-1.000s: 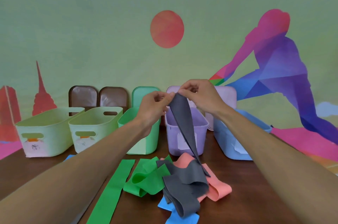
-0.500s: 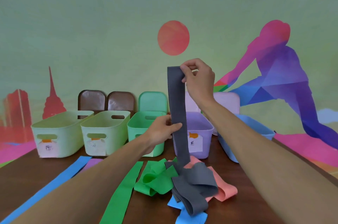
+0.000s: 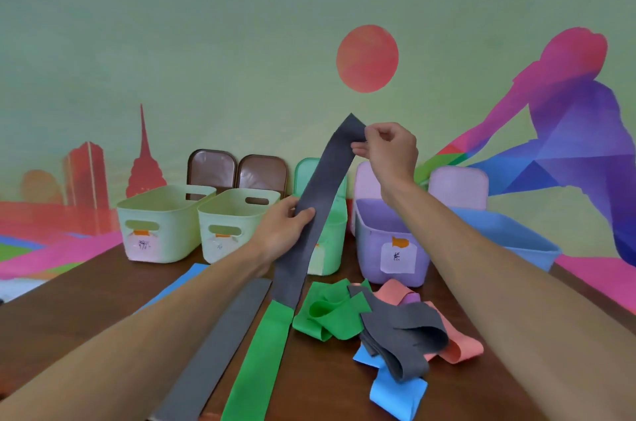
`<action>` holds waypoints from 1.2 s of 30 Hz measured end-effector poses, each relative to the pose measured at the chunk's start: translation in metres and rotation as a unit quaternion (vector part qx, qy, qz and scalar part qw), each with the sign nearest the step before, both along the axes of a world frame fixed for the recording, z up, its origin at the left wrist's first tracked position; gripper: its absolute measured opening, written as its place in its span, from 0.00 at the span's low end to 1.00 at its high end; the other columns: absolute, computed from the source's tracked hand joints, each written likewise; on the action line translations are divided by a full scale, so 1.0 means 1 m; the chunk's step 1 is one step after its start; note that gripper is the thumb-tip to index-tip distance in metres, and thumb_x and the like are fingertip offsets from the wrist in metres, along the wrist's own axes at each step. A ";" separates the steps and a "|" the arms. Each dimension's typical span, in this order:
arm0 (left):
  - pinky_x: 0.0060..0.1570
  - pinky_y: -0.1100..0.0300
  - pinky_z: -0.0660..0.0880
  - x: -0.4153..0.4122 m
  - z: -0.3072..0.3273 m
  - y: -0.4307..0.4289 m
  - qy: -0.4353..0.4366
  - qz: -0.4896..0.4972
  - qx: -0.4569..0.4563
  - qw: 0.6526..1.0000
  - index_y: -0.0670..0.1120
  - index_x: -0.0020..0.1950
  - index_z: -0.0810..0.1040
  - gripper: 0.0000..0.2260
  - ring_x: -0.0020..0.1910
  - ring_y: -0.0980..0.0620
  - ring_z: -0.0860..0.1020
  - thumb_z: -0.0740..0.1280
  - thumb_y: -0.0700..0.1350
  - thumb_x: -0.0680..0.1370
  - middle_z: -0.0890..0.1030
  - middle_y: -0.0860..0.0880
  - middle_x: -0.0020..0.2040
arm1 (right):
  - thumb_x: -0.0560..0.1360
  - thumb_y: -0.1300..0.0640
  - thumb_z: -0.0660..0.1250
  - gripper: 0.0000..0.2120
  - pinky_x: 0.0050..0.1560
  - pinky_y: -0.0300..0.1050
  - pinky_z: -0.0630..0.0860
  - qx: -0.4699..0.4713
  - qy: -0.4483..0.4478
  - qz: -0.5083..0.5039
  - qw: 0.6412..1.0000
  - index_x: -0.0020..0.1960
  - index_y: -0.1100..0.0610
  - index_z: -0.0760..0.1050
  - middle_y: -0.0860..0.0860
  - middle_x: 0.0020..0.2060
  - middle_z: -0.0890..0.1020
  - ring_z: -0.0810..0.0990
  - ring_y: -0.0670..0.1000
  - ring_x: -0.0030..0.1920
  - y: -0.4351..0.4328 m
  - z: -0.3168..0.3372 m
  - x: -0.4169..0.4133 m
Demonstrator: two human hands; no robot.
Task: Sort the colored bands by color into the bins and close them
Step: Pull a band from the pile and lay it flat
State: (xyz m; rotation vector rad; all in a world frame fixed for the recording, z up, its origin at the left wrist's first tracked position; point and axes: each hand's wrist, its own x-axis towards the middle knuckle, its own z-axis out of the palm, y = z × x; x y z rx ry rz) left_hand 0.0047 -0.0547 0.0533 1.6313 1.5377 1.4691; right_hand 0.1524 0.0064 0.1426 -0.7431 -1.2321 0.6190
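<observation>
On purple bin (image 3: 368, 243), wht label (image 3: 398, 259), "紫"

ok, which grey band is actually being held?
The long grey band strung upward between the hands: the right hand pinches its top end, the left hand grips it midway. The flat grey band and the crumpled grey band just lie on the table.

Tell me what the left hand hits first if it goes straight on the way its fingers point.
Past the grey band it grips, the left hand would likely meet the mint-green bin first, though depth is unclear.
</observation>
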 end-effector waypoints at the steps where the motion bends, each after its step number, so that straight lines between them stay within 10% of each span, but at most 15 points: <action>1: 0.38 0.59 0.71 -0.007 -0.001 -0.004 0.019 0.011 0.005 1.000 0.42 0.52 0.77 0.08 0.39 0.48 0.79 0.63 0.46 0.79 0.82 0.44 0.44 | 0.74 0.62 0.62 0.04 0.50 0.51 0.81 -0.014 -0.007 -0.005 1.000 0.43 0.58 0.75 0.51 0.29 0.82 0.84 0.50 0.32 0.003 -0.003 -0.005; 6: 0.51 0.47 0.76 -0.047 -0.020 -0.028 0.067 0.020 -0.015 0.997 0.43 0.53 0.78 0.10 0.48 0.45 0.81 0.64 0.49 0.79 0.83 0.44 0.48 | 0.74 0.60 0.63 0.04 0.41 0.45 0.77 -0.034 -0.103 -0.022 0.994 0.45 0.56 0.76 0.50 0.28 0.80 0.77 0.44 0.26 0.016 -0.027 -0.029; 11: 0.43 0.56 0.70 -0.078 -0.045 -0.045 0.063 0.031 -0.123 0.990 0.38 0.47 0.77 0.20 0.43 0.48 0.78 0.64 0.56 0.77 0.82 0.39 0.48 | 0.76 0.63 0.66 0.05 0.31 0.35 0.77 -0.083 -0.129 0.062 0.986 0.49 0.59 0.80 0.54 0.32 0.81 0.79 0.44 0.23 0.026 -0.058 -0.053; 21: 0.46 0.58 0.73 -0.124 -0.079 -0.080 -0.043 -0.050 -0.314 0.947 0.44 0.50 0.74 0.04 0.45 0.48 0.77 0.62 0.42 0.77 0.77 0.44 0.46 | 0.69 0.67 0.74 0.15 0.35 0.37 0.79 -0.140 -0.289 0.146 0.936 0.55 0.63 0.79 0.58 0.42 0.80 0.82 0.48 0.31 0.040 -0.120 -0.103; 27: 0.51 0.54 0.78 -0.130 -0.098 -0.082 -0.080 -0.066 -0.338 0.936 0.45 0.59 0.72 0.10 0.47 0.49 0.80 0.65 0.41 0.78 0.80 0.43 0.53 | 0.69 0.58 0.76 0.14 0.54 0.44 0.76 -0.104 -0.469 0.038 0.876 0.54 0.59 0.82 0.54 0.48 0.84 0.81 0.51 0.49 0.049 -0.158 -0.127; 36: 0.42 0.58 0.79 -0.133 -0.119 -0.074 -0.013 -0.020 -0.357 0.934 0.48 0.65 0.69 0.21 0.49 0.50 0.79 0.71 0.47 0.74 0.76 0.48 0.54 | 0.70 0.56 0.75 0.06 0.53 0.53 0.79 -0.103 -0.538 0.024 0.836 0.47 0.55 0.83 0.52 0.46 0.85 0.82 0.52 0.48 0.068 -0.200 -0.149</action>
